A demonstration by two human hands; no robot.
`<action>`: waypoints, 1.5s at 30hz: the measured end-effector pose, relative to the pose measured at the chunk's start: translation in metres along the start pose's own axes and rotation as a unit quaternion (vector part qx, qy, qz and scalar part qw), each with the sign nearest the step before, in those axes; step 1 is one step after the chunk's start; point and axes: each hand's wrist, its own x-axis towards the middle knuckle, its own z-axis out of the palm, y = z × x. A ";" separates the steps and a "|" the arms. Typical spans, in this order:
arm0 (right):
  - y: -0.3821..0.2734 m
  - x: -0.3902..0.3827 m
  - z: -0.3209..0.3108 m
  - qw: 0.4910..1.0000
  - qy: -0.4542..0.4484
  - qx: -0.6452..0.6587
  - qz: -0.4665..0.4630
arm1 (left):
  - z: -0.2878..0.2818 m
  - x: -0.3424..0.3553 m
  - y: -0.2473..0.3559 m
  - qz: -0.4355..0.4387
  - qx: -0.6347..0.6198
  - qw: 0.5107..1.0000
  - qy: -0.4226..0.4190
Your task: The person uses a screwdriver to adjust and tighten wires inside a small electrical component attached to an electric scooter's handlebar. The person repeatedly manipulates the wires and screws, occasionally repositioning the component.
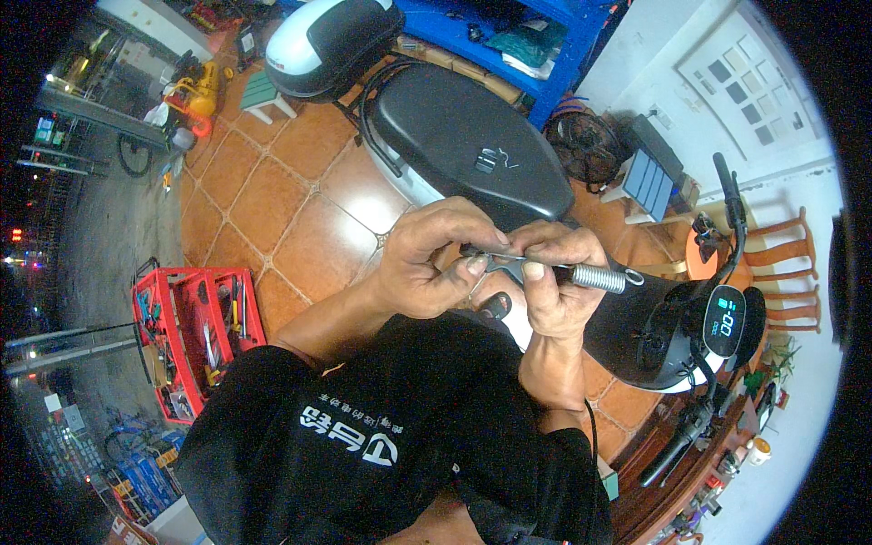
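Observation:
Just above the scooter's seat, my two hands meet fingertip to fingertip. My right hand [559, 272] is closed around a silvery coil spring [597, 278], whose looped end sticks out to the right. A thin metal piece runs between the hands; the fingers cover most of it. With thumb and fingers pinched, my left hand [436, 259] grips a small dark part [469, 250], too covered to name. Behind the hands stretches the black seat [463, 127] of an electric scooter, with a few small dark and metal pieces [493, 162] lying on it.
At the left stands a red tool cart [195, 336] full of hand tools. The scooter's handlebar and lit display [724, 321] are at the right, its white top box [331, 45] at the far end. A blue shelf [572, 54], stools and a fan [583, 145] stand beyond.

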 end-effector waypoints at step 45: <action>0.003 -0.008 0.010 0.993 0.036 -0.105 -0.033 | 0.006 0.000 -0.001 0.065 0.158 0.985 0.015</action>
